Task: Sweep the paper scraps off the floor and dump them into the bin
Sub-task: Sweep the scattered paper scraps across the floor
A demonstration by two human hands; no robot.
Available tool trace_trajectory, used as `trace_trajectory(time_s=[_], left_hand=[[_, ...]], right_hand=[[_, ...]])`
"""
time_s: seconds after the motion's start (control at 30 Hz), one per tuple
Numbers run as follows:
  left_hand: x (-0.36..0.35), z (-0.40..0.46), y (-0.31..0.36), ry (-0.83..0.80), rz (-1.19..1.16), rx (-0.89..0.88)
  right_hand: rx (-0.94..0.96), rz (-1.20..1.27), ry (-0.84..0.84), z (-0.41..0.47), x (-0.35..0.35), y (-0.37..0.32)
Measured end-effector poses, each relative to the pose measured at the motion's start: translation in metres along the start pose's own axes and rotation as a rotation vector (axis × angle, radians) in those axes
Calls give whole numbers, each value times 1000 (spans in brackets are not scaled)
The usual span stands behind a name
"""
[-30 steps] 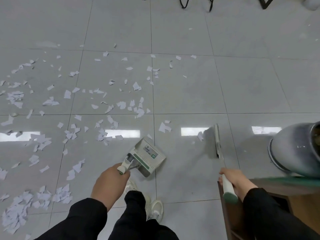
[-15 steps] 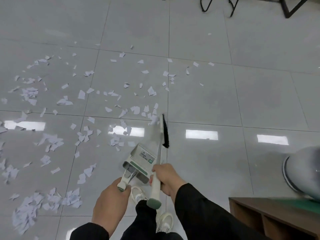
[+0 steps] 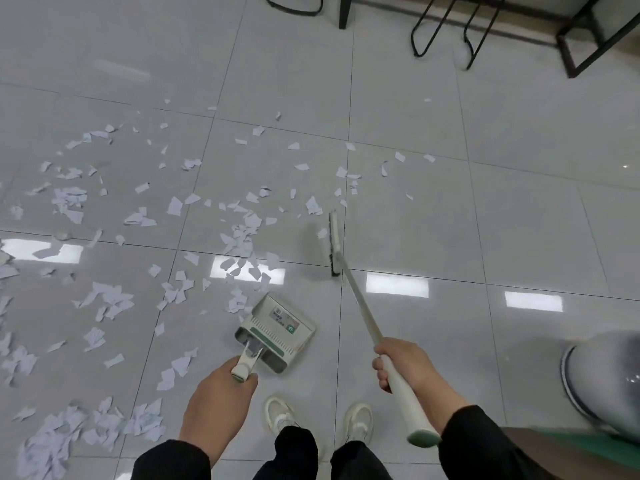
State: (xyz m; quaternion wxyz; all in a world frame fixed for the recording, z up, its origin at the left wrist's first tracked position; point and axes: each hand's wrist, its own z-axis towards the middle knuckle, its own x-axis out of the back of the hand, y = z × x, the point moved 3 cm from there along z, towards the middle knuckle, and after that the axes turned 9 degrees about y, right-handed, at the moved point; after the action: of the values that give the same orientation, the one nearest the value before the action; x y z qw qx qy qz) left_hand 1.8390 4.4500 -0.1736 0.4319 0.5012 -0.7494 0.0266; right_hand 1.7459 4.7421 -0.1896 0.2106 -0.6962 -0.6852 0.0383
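Many white paper scraps (image 3: 239, 244) litter the glossy grey tiled floor (image 3: 415, 209). Left hand (image 3: 218, 403) grips the white-green plastic dustpan (image 3: 277, 327); right hand (image 3: 405, 365) grips the white long-handled broom (image 3: 360, 306). Black chair legs (image 3: 446, 26) stand beyond, a blurred grey bin (image 3: 609, 375) at right.

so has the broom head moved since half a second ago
Yes: the broom head swung right, away from the dustpan, now lying right of the tile seam beside it.

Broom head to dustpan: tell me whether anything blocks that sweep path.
Nothing solid does. Between the broom head and the dustpan lie only bare tile and paper scraps. The dustpan's mouth faces the scraps, held by the left hand; the right hand grips the broom.
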Motion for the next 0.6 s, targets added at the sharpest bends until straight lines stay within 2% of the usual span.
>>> trace_trajectory(time_s=[0.17,0.3,0.43,0.6], left_hand=[[-11,24,39,-23,2,-62],[-23,37,72,-18,3,-89],[-37,45,103,-8,27,-86],[-73,61,151,-4,56,-76]], right_hand=[[19,-41,164,23,43,-23],[38,2,180,45,43,-56],[44,-15,114,72,10,-85],[13,-121,-80,100,-37,-107]])
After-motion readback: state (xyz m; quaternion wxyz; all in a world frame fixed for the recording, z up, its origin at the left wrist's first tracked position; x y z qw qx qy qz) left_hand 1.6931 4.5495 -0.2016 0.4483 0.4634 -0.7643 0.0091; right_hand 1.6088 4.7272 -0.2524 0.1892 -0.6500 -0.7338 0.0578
